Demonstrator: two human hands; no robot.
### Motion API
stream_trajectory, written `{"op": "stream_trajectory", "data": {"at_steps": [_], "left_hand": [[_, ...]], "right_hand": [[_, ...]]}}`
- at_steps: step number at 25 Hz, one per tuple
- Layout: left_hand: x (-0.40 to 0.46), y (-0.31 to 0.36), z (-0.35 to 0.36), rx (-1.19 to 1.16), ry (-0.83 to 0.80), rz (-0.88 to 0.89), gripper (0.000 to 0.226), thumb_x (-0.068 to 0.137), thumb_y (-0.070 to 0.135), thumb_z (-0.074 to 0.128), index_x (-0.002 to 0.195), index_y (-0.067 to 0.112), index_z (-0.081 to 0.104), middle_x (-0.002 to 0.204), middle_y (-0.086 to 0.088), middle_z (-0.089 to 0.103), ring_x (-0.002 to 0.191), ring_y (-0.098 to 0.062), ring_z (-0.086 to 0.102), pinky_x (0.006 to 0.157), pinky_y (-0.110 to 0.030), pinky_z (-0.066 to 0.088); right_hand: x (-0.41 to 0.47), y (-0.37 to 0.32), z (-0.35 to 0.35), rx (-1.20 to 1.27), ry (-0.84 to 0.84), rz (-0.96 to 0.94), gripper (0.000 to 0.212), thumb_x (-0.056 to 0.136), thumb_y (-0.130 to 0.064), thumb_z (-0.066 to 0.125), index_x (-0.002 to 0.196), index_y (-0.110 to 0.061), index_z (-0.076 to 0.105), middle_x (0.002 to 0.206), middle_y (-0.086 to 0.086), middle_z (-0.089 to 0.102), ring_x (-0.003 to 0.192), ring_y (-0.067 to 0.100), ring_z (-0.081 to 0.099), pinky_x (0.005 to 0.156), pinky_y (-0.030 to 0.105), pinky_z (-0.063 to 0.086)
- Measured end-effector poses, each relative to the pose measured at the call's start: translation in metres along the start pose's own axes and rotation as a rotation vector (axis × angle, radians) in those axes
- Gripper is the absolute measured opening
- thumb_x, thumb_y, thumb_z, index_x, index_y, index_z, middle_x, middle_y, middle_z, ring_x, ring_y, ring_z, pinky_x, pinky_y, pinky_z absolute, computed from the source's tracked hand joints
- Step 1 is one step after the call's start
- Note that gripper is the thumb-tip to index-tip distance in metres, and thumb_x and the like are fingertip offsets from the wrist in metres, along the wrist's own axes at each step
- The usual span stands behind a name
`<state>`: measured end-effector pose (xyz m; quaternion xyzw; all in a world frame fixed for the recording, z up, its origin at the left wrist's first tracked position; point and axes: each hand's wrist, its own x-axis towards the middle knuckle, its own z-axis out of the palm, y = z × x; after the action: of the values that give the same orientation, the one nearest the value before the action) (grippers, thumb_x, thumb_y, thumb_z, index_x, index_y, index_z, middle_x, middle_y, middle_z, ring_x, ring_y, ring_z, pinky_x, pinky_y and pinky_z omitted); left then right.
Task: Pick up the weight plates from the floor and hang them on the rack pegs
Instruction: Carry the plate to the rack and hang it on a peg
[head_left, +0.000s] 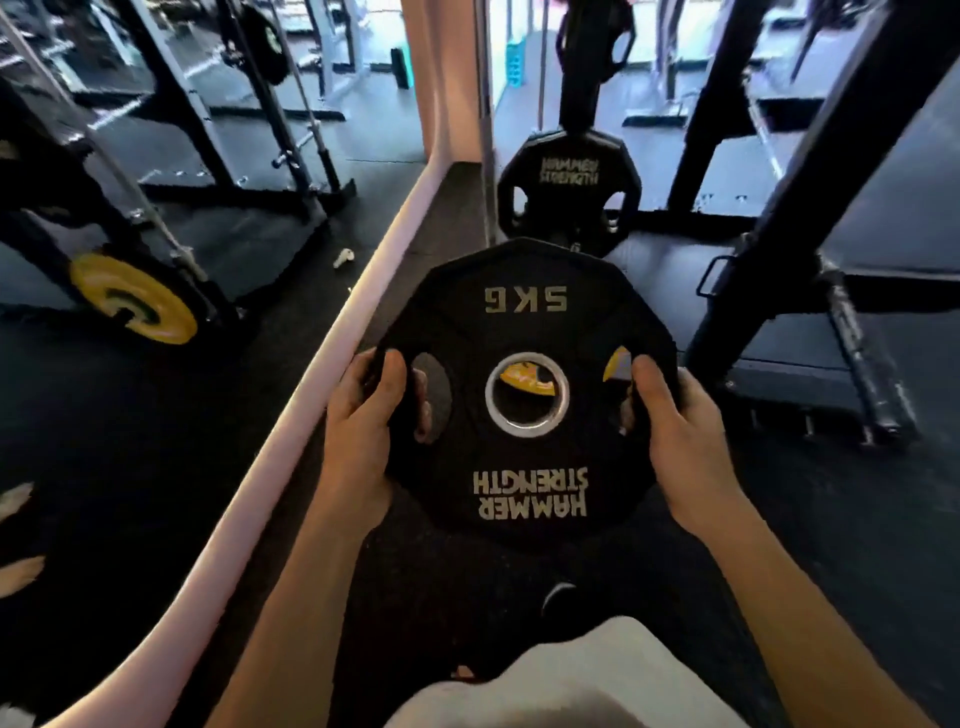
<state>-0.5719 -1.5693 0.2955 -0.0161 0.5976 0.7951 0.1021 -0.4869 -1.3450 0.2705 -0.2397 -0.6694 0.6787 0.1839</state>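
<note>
While both hands are carrying it: the 5 kg Hammer Strength plate (527, 395) is being held flat and clear of the floor, in front of the body, with its lettering upside down to the camera.

Left hand (363, 421): it is gripping the plate's left edge, thumb lying on top and fingertips showing through the left grip slot.

Right hand (675, 421): it is clamping the right edge the same way, thumb on top and fingers curling under at the right slot.

Plate on the rack: a second black Hammer Strength plate (569, 192) is sitting upright just beyond the held one, at the foot of a black upright post (587, 73); it seems to be hanging on a low peg, but the peg itself is hidden.

Plate on the floor: something yellow (524, 376) is showing through the centre hole and the right slot, well below the held plate; it looks like part of another plate, though too little is showing to be sure.

Mirror side: a yellow plate (135, 301) is appearing to the left beyond the pale mirror frame (332, 332), probably a reflection.

Done so far, as I judge: the pick-up of this plate, and possibly one plate hung.

Left to do: this plate is still needing a peg, which means tipping it upright and lining its centre hole up; any plate underneath is still waiting.
</note>
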Motion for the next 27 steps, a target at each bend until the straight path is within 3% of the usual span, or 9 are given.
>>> {"op": "stream_trajectory", "data": {"at_steps": [3,7,10,14,20,27], "left_hand": [[0.040,0.006,0.018,0.002,-0.095,0.019,0.013,0.098,0.024,0.055,0.099,0.013,0.062,0.082,-0.003,0.065,0.074,-0.019,0.058,0.069,-0.034,0.048],[0.105,0.020,0.053,0.004,-0.171,0.115,0.013,0.099,0.022,0.053,0.094,0.013,0.061,0.079,-0.001,0.064,0.064,-0.013,0.058,0.058,-0.025,0.047],[0.162,0.046,0.091,-0.008,-0.178,0.168,0.014,0.099,0.021,0.053,0.091,0.016,0.063,0.076,0.003,0.067,0.064,-0.010,0.061,0.060,-0.024,0.049],[0.220,0.079,0.137,-0.078,-0.200,0.258,0.013,0.099,0.018,0.053,0.095,0.016,0.065,0.082,0.003,0.069,0.074,-0.010,0.065,0.069,-0.024,0.052],[0.318,0.135,0.194,-0.086,-0.285,0.397,0.015,0.096,0.028,0.057,0.096,0.015,0.062,0.080,0.000,0.063,0.062,-0.012,0.056,0.060,-0.022,0.044],[0.420,0.194,0.254,-0.112,-0.378,0.577,0.019,0.100,0.030,0.052,0.090,0.014,0.057,0.063,0.001,0.055,0.045,-0.012,0.046,0.045,-0.025,0.036]], "right_hand": [[0.025,-0.007,0.002,0.005,0.090,-0.033,0.033,0.093,-0.047,0.053,0.077,-0.018,0.055,0.065,-0.007,0.057,0.061,0.004,0.055,0.067,0.028,0.046],[0.083,-0.024,0.005,0.021,0.150,-0.104,0.031,0.093,-0.047,0.052,0.083,-0.019,0.058,0.070,-0.009,0.060,0.063,-0.001,0.058,0.063,0.019,0.048],[0.153,-0.053,0.009,0.006,0.161,-0.160,0.035,0.092,-0.050,0.051,0.091,-0.016,0.061,0.072,-0.008,0.062,0.068,0.005,0.060,0.071,0.028,0.051],[0.225,-0.099,0.007,0.030,0.164,-0.232,0.036,0.089,-0.053,0.052,0.095,-0.019,0.062,0.073,-0.010,0.068,0.069,0.005,0.065,0.066,0.023,0.051],[0.319,-0.170,0.014,-0.001,0.192,-0.394,0.046,0.082,-0.062,0.050,0.082,-0.017,0.058,0.069,0.000,0.059,0.065,0.013,0.057,0.066,0.037,0.047],[0.414,-0.238,0.029,-0.011,0.248,-0.553,0.043,0.094,-0.051,0.047,0.087,-0.009,0.055,0.068,0.002,0.056,0.061,0.011,0.053,0.056,0.024,0.046]]}}
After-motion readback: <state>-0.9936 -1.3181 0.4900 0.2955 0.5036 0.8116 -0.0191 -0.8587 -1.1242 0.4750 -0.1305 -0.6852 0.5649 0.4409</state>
